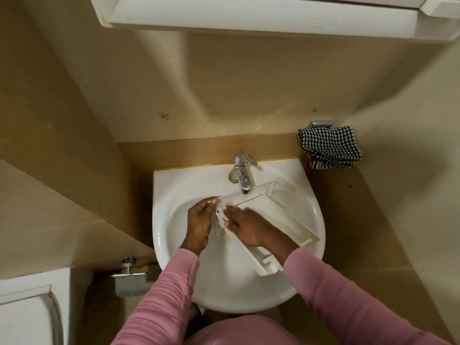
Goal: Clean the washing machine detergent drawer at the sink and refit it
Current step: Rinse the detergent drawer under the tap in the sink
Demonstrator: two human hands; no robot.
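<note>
My left hand [200, 220] grips the detergent drawer [281, 216] by its corner inside the sink [174, 185], under the faucet [242, 178]. My right hand [245, 226] lies flat inside it. Caution: this one-handed grip may slip and knock the drawer against the faucet.

Beige walls [224, 95] are overhung by a white cabinet [249, 16], and a checked cloth [329, 146] is hung at the right.

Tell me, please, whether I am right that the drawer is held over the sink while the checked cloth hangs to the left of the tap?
Not quite. The checked cloth hangs to the right of the tap, not the left; the head view shows it. The rest stands: the left hand grips the drawer over the sink.
</note>
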